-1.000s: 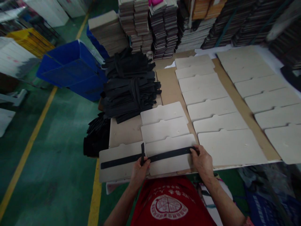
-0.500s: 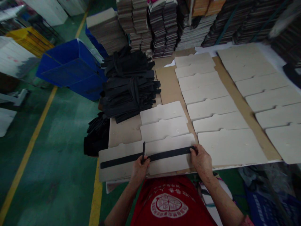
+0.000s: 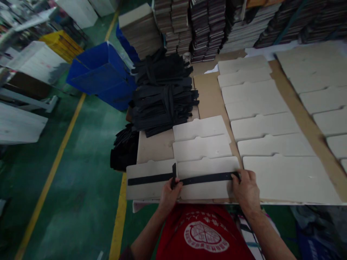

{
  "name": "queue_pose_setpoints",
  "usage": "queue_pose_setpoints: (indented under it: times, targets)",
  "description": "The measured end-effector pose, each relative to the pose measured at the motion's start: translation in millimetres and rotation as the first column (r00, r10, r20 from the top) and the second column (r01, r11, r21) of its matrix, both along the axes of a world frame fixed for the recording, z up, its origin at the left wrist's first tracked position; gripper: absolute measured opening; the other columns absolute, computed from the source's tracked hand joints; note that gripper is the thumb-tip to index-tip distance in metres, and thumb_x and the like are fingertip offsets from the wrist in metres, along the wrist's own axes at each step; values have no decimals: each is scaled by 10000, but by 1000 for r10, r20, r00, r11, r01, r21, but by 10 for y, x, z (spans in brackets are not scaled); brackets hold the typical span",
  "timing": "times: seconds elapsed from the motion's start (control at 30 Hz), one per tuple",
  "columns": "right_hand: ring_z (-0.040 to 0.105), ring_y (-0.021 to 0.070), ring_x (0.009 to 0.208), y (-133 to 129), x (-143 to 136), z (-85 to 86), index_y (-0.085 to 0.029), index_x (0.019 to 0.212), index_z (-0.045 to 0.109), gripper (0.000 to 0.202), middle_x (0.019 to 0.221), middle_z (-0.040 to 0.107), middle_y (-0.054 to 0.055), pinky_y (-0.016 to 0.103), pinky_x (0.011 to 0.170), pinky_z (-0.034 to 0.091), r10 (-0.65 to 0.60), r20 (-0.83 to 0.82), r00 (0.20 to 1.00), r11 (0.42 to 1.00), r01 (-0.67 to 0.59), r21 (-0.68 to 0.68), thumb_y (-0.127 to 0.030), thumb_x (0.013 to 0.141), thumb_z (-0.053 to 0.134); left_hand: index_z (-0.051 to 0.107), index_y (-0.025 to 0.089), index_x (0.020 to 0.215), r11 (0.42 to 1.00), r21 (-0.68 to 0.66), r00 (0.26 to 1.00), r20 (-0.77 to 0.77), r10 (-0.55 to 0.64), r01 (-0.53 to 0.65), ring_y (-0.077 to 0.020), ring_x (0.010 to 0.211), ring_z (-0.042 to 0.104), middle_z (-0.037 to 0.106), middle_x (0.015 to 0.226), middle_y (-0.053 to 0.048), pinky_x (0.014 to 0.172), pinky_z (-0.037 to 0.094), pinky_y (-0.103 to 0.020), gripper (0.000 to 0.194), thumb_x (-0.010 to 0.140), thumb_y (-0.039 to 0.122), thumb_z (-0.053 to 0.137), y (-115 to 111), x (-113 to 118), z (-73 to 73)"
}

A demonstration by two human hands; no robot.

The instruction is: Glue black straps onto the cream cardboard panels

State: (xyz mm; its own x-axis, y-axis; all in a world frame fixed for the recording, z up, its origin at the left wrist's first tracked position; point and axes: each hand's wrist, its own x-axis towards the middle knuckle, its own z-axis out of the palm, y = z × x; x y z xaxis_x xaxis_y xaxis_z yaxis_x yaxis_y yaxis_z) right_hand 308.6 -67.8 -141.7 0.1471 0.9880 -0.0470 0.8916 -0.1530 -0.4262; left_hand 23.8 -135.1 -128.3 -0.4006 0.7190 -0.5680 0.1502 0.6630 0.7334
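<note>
A black strip [image 3: 207, 178] lies stretched across a pale grey board [image 3: 208, 191] near the table's front edge. My left hand [image 3: 170, 193] pinches the strip's left end, and a short black piece stands up from between those fingers. At the strip's right end, my right hand [image 3: 246, 187] grips it between thumb and fingers, close to the board's right edge. To the left, a second board [image 3: 146, 191] carries another black strip [image 3: 150, 178] lying flat along its length.
Bundles of black strips [image 3: 165, 104] are piled at the table's left side. Overlapping rows of pale boards [image 3: 282, 177] cover the right part. Tall stacks of boards [image 3: 207, 29] line the back. A blue bin [image 3: 92, 72] stands on the green floor at left.
The camera view has turned slightly left, so the scene sits further right. Both hands keep their hold on the strip, which stays over the same board.
</note>
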Motion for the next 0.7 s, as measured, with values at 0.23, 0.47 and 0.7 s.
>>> queue_pose_setpoints:
  times: [0.23, 0.47, 0.7]
  targets:
    - [566, 221, 772, -20, 55, -83, -175, 963, 620, 252, 958, 596, 102, 333, 620, 443, 69, -12, 998, 996, -69, 61, -367, 910, 465, 620, 185, 806, 996, 77, 998, -32, -49, 52, -135, 673, 534, 611, 714, 8, 654, 436, -246, 244, 769, 426, 634, -115, 44, 155]
    - [566, 231, 754, -15, 66, -85, -165, 920, 629, 267, 905, 599, 110, 338, 620, 442, 76, -4, 997, 994, -75, 85, -376, 889, 468, 569, 200, 778, 999, 14, 989, -143, -37, 40, -128, 663, 553, 601, 694, 20, 667, 441, -236, 146, 802, 343, 585, 125, 70, -37]
    - [552, 225, 756, -9, 59, -79, -168, 926, 627, 260, 900, 591, 103, 336, 632, 433, 79, 0, 997, 994, -79, 73, -371, 883, 469, 616, 193, 797, 984, -100, 940, -298, -169, 145, -162, 747, 609, 664, 772, -16, 752, 445, -267, 88, 817, 277, 605, 178, 71, -78]
